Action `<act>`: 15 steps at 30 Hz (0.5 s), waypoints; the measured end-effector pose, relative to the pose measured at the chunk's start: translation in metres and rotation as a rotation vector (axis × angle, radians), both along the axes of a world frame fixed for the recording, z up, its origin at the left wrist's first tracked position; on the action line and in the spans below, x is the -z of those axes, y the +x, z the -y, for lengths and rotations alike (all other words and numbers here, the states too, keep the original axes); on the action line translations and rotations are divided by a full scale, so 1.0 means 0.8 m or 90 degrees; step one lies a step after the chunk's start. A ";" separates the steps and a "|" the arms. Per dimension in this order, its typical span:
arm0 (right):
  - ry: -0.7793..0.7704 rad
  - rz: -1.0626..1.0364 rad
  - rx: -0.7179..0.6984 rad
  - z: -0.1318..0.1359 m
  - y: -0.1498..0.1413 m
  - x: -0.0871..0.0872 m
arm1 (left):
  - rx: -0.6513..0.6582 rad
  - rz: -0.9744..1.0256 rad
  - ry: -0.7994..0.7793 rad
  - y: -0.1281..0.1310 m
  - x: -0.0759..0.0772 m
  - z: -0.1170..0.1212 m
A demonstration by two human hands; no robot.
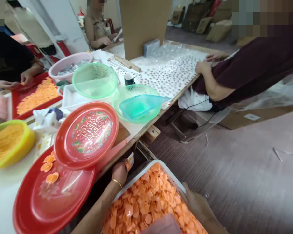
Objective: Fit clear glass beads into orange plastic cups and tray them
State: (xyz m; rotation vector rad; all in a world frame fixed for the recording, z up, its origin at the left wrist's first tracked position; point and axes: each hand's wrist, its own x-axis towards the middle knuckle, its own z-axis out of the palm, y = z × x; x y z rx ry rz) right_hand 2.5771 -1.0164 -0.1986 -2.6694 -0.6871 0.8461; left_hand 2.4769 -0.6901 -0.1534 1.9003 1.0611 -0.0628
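Note:
A white plastic basket (158,161) filled with small round orange plastic pieces (146,191) is directly in front of me, below the table edge. My right hand (192,199) is at the basket's right rim, gripping it, with some fingers hidden. Beyond the basket's left rim, my left hand (121,170), with a gold bangle at the wrist, is closed around a small white and yellow packet (131,160). Something orange also shows at those fingers. Two red round trays overlap on the table beside it: a patterned tray (88,133) rests partly over a plain tray (70,198) bearing several orange pieces.
A yellow bowl (26,139) of orange-yellow bits stands at the left. Green baskets (95,81) and a blue-green scoop (141,105) sit farther along the table. Co-workers' hands work at a red tray (14,97) and at small parts (171,73). A stool (183,130) stands right.

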 end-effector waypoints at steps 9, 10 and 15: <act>0.134 0.241 0.169 -0.053 -0.071 -0.015 | -0.315 0.349 -0.235 0.006 -0.086 0.001; 0.198 0.246 0.181 -0.071 -0.084 -0.026 | -0.355 0.364 -0.259 0.020 -0.088 -0.007; 0.468 -0.079 0.212 -0.189 -0.115 -0.106 | -0.507 0.403 -0.328 0.055 -0.091 -0.035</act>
